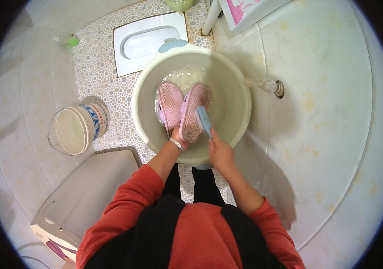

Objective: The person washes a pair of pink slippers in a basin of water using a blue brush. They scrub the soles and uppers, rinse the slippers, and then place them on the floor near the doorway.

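Note:
Over a large plastic basin (139,124) with water in its bottom, my left hand (178,134) holds a pair of pink shoes, soles up. The left shoe (171,104) and the right shoe (195,107) lie side by side, their zigzag-patterned soles facing me; the right sole has brown dirt at both ends. Most of my left hand's fingers are hidden beneath the shoes. My right hand (221,151) grips the handle of a light blue scrubbing brush (204,119), whose bristles touch the right edge of the right shoe's sole.
A squat toilet (121,64) lies beyond the basin. Left of it stand a bucket (74,129) and a beige appliance (94,188). A green-capped bottle (74,41) is by the left wall, a green basket (179,4) at the top. A pipe fitting (268,85) juts from the right wall.

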`<state>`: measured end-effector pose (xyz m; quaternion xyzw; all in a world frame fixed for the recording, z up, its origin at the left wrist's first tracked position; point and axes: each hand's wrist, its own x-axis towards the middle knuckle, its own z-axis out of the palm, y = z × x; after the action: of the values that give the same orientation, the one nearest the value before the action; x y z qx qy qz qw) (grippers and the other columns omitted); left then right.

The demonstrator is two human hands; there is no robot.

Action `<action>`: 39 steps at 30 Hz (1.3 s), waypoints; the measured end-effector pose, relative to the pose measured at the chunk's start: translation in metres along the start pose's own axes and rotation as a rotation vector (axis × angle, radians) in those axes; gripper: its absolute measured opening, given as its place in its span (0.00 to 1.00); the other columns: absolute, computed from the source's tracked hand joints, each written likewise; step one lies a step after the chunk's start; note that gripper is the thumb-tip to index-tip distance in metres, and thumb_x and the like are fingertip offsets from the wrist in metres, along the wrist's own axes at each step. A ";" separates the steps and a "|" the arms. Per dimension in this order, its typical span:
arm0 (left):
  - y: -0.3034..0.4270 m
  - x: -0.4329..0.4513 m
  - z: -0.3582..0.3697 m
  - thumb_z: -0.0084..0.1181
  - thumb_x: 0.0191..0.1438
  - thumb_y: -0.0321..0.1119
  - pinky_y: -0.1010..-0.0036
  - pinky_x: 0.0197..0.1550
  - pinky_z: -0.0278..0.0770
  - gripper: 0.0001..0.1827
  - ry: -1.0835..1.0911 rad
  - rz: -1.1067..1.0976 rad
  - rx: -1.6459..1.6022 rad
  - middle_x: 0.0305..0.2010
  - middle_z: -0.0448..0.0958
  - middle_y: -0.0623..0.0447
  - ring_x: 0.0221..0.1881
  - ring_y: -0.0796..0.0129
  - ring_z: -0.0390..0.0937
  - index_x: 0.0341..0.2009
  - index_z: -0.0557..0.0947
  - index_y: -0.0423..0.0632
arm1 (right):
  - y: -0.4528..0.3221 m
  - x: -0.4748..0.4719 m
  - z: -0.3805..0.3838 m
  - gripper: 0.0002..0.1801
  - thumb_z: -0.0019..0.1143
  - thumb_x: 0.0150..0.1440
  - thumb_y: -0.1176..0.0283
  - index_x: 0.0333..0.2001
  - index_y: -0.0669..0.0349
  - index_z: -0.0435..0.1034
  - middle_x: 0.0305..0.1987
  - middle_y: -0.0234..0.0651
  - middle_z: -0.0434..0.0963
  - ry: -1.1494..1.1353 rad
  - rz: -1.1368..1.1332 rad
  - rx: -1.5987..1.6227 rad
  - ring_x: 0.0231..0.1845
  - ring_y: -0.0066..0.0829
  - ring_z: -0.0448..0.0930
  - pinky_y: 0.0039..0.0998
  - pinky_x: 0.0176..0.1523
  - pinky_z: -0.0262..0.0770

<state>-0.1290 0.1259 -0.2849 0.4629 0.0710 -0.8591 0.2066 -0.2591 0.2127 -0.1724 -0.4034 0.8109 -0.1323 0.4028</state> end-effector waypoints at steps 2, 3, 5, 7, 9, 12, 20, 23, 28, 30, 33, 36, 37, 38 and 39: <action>0.005 -0.006 0.006 0.36 0.58 0.53 0.49 0.49 0.70 0.30 -0.102 0.021 -0.041 0.55 0.67 0.42 0.52 0.46 0.68 0.58 0.64 0.46 | 0.003 0.013 -0.004 0.20 0.40 0.58 0.64 0.55 0.54 0.63 0.32 0.53 0.75 0.063 -0.008 -0.101 0.34 0.51 0.76 0.47 0.37 0.69; 0.009 -0.009 0.008 0.34 0.58 0.55 0.46 0.52 0.66 0.32 -0.230 -0.013 -0.092 0.57 0.66 0.43 0.54 0.44 0.67 0.59 0.63 0.46 | 0.005 0.018 -0.007 0.20 0.41 0.58 0.64 0.55 0.52 0.64 0.31 0.52 0.75 0.009 -0.006 -0.113 0.34 0.51 0.76 0.46 0.38 0.69; 0.017 -0.014 0.011 0.30 0.56 0.60 0.41 0.55 0.60 0.36 -0.356 -0.070 -0.131 0.60 0.63 0.42 0.56 0.40 0.64 0.60 0.61 0.46 | 0.010 0.028 -0.014 0.20 0.44 0.57 0.63 0.54 0.47 0.65 0.30 0.50 0.75 0.067 -0.035 -0.132 0.33 0.50 0.76 0.44 0.39 0.70; 0.022 -0.017 0.014 0.27 0.54 0.66 0.39 0.56 0.56 0.42 -0.426 -0.124 -0.125 0.61 0.62 0.41 0.57 0.36 0.62 0.62 0.59 0.46 | 0.015 0.037 -0.020 0.20 0.44 0.57 0.63 0.54 0.47 0.65 0.31 0.50 0.75 -0.018 -0.001 -0.144 0.33 0.50 0.76 0.44 0.38 0.70; 0.025 -0.020 0.016 0.26 0.53 0.67 0.39 0.57 0.55 0.43 -0.365 -0.167 -0.057 0.61 0.60 0.40 0.58 0.37 0.61 0.62 0.58 0.45 | 0.016 0.041 -0.024 0.20 0.43 0.57 0.63 0.55 0.48 0.64 0.30 0.50 0.75 -0.034 -0.018 -0.120 0.32 0.51 0.76 0.45 0.38 0.70; 0.024 -0.019 0.018 0.28 0.54 0.67 0.41 0.58 0.55 0.43 -0.354 -0.196 -0.082 0.62 0.59 0.39 0.58 0.37 0.60 0.62 0.58 0.45 | 0.010 0.025 -0.022 0.21 0.40 0.58 0.63 0.57 0.50 0.61 0.28 0.53 0.75 -0.085 -0.027 -0.071 0.31 0.53 0.76 0.49 0.36 0.69; 0.015 -0.015 0.012 0.36 0.56 0.61 0.62 0.36 0.75 0.33 -0.213 -0.159 0.103 0.43 0.75 0.45 0.39 0.55 0.75 0.53 0.68 0.45 | -0.018 0.025 0.001 0.24 0.36 0.59 0.66 0.59 0.57 0.55 0.30 0.54 0.76 -0.166 0.046 -0.062 0.29 0.51 0.77 0.47 0.36 0.71; 0.016 -0.017 0.016 0.35 0.56 0.61 0.60 0.35 0.76 0.33 -0.309 -0.163 0.076 0.44 0.74 0.45 0.37 0.53 0.76 0.53 0.68 0.46 | -0.021 0.099 -0.004 0.24 0.34 0.58 0.69 0.58 0.59 0.53 0.26 0.49 0.76 -0.115 0.179 -0.048 0.25 0.46 0.79 0.46 0.32 0.72; 0.020 -0.017 0.027 0.35 0.56 0.60 0.62 0.37 0.75 0.34 -0.371 -0.093 0.129 0.44 0.74 0.44 0.39 0.54 0.75 0.53 0.67 0.43 | -0.029 0.064 -0.014 0.24 0.32 0.58 0.70 0.59 0.60 0.52 0.28 0.49 0.77 -0.166 0.145 -0.054 0.31 0.47 0.79 0.50 0.36 0.71; 0.019 -0.016 0.025 0.35 0.57 0.60 0.63 0.37 0.75 0.34 -0.264 -0.066 0.074 0.44 0.74 0.44 0.39 0.54 0.75 0.53 0.67 0.43 | -0.027 0.020 -0.004 0.26 0.33 0.58 0.67 0.61 0.59 0.50 0.30 0.50 0.77 -0.196 0.021 -0.078 0.33 0.49 0.78 0.50 0.38 0.70; 0.015 -0.016 0.017 0.34 0.57 0.60 0.62 0.38 0.75 0.34 -0.164 -0.070 0.017 0.45 0.74 0.44 0.40 0.54 0.75 0.54 0.67 0.43 | -0.016 0.020 0.010 0.27 0.33 0.59 0.66 0.62 0.57 0.47 0.34 0.50 0.77 -0.263 0.077 -0.227 0.34 0.51 0.78 0.49 0.41 0.71; 0.018 -0.014 0.013 0.35 0.57 0.59 0.60 0.44 0.74 0.33 -0.407 -0.136 0.095 0.47 0.73 0.44 0.42 0.54 0.74 0.55 0.66 0.44 | -0.005 0.101 0.003 0.23 0.35 0.58 0.67 0.56 0.63 0.54 0.31 0.54 0.76 -0.047 0.113 -0.214 0.34 0.51 0.78 0.47 0.38 0.72; 0.019 -0.013 0.014 0.35 0.57 0.59 0.59 0.46 0.73 0.33 -0.431 -0.150 0.106 0.47 0.73 0.44 0.43 0.54 0.74 0.55 0.66 0.44 | -0.006 0.110 0.001 0.22 0.34 0.58 0.67 0.55 0.64 0.55 0.30 0.53 0.76 -0.104 0.168 -0.174 0.34 0.51 0.78 0.47 0.38 0.72; 0.020 -0.014 0.015 0.34 0.57 0.59 0.58 0.47 0.72 0.33 -0.446 -0.140 0.098 0.48 0.73 0.44 0.44 0.53 0.74 0.55 0.66 0.45 | -0.010 0.112 0.001 0.22 0.34 0.58 0.67 0.55 0.65 0.55 0.30 0.53 0.76 -0.135 0.201 -0.116 0.34 0.52 0.78 0.47 0.38 0.73; 0.019 -0.013 0.016 0.35 0.57 0.59 0.57 0.49 0.71 0.33 -0.344 -0.134 0.088 0.48 0.72 0.44 0.45 0.53 0.74 0.55 0.66 0.45 | -0.013 0.106 -0.003 0.21 0.33 0.58 0.68 0.54 0.66 0.56 0.30 0.53 0.76 -0.091 0.178 -0.072 0.34 0.52 0.78 0.47 0.38 0.73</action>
<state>-0.1269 0.1073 -0.2636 0.3117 0.0277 -0.9397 0.1378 -0.2914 0.1236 -0.2219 -0.3494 0.8287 -0.0482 0.4346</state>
